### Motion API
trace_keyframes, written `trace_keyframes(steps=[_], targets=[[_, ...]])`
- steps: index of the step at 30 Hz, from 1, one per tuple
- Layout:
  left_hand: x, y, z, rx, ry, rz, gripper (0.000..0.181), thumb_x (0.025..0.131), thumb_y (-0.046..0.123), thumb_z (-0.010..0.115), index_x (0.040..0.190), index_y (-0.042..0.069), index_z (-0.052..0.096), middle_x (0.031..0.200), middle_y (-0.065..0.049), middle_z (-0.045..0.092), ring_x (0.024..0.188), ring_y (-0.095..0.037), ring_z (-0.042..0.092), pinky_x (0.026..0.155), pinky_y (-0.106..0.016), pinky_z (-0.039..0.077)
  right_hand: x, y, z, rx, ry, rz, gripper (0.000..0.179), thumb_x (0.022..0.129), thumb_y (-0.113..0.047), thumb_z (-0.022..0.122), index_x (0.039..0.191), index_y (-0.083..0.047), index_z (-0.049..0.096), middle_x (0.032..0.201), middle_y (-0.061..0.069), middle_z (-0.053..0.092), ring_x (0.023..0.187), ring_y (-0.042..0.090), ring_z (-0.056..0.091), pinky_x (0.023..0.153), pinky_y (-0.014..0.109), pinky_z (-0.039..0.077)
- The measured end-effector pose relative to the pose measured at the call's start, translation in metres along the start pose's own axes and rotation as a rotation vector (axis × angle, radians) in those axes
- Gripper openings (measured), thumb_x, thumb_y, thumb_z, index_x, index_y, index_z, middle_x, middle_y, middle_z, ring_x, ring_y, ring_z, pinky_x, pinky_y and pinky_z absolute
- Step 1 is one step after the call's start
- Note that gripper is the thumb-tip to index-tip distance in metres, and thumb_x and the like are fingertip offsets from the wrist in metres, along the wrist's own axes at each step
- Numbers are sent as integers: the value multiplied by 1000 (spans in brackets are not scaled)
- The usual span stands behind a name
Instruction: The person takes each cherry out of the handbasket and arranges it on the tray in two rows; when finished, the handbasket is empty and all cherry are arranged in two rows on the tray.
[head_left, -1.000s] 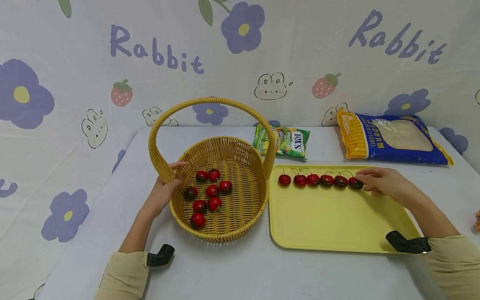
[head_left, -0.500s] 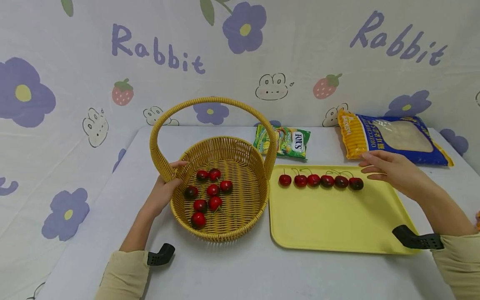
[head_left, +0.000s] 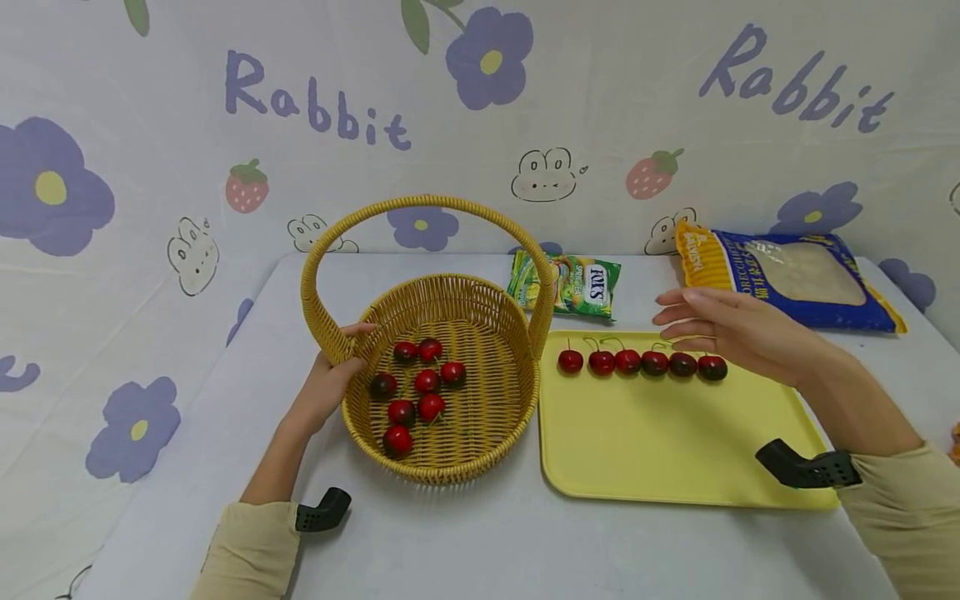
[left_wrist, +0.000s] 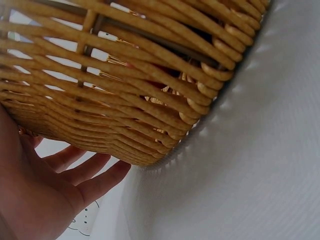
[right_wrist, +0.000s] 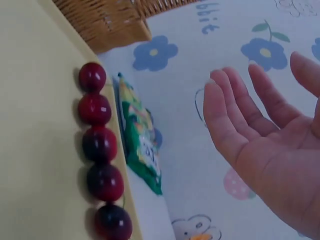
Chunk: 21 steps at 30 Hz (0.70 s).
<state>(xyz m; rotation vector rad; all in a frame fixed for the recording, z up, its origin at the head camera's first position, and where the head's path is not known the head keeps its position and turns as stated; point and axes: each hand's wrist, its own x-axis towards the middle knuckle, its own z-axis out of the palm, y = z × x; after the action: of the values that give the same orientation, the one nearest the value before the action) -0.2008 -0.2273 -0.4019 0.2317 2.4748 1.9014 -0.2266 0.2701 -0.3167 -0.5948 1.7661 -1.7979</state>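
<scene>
A round woven basket with a tall arched handle holds several dark red cherries. My left hand grips its left rim near the handle's base, and in the left wrist view fingers lie along the outer weave. On the yellow tray, several cherries stand in a row by the far edge, stems up. My right hand is raised above the row's right end, holding nothing. The right wrist view shows its fingers loosely extended, apart from the cherries.
Behind the tray lie a green candy bag and a blue and yellow pasta bag. A printed cloth hangs behind the white table. Something orange shows at the right edge.
My right hand has let go of the cherry at the row's right end, lifted off, and then moved left above the row. My left hand and the basket have stayed in place.
</scene>
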Motion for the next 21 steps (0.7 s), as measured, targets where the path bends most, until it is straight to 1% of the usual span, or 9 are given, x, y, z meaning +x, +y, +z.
trace_keyframes(steps=[5, 8, 13, 15, 17, 19, 21], targets=[[-1, -1, -1, -5, 1, 2, 46, 92, -5, 38, 137, 1, 41, 147, -18, 34, 137, -36, 25, 106, -58, 21, 15, -7, 18, -41, -112, -22, 35, 105, -21, 27, 130, -15, 52, 125, 6, 57, 114, 19, 55, 95, 29, 44], [-1, -1, -1, -8, 1, 3, 46, 91, -5, 38, 137, 0, 41, 146, -18, 34, 137, -36, 25, 106, -58, 21, 25, -10, 30, -66, -153, -21, 36, 106, -22, 27, 132, -15, 50, 128, 8, 53, 116, 20, 53, 96, 30, 43], [0, 0, 0, -10, 1, 2, 46, 91, -5, 38, 136, 0, 42, 145, -19, 35, 137, -35, 25, 107, -57, 20, 40, -11, 52, -88, -218, -3, 37, 105, -24, 28, 136, -9, 45, 133, 15, 46, 119, 25, 49, 98, 33, 41], [1, 0, 0, -11, 1, 1, 46, 91, -5, 38, 136, 0, 42, 145, -19, 36, 138, -35, 24, 107, -57, 20, 46, -11, 60, -80, -254, -1, 40, 105, -23, 29, 138, -4, 41, 134, 18, 44, 120, 28, 49, 99, 35, 41], [2, -1, 0, -15, 2, 2, 46, 91, -4, 39, 137, 0, 42, 145, -19, 37, 138, -34, 24, 107, -56, 20, 52, -9, 67, -78, -293, 0, 41, 105, -22, 31, 140, -1, 39, 135, 18, 44, 120, 28, 50, 99, 36, 40], [2, -1, 0, -18, 2, 3, 46, 90, -4, 39, 137, -1, 42, 145, -19, 37, 138, -34, 23, 108, -56, 19, 59, -6, 75, -70, -346, -11, 43, 105, -20, 31, 141, 4, 34, 136, 20, 43, 121, 30, 49, 100, 38, 39], [2, -1, 0, -21, 4, 5, 46, 90, -4, 39, 137, -1, 42, 145, -19, 37, 138, -33, 23, 108, -55, 19, 66, -4, 83, -67, -384, -11, 45, 105, -19, 33, 142, 5, 33, 138, 23, 41, 122, 32, 48, 100, 39, 39]])
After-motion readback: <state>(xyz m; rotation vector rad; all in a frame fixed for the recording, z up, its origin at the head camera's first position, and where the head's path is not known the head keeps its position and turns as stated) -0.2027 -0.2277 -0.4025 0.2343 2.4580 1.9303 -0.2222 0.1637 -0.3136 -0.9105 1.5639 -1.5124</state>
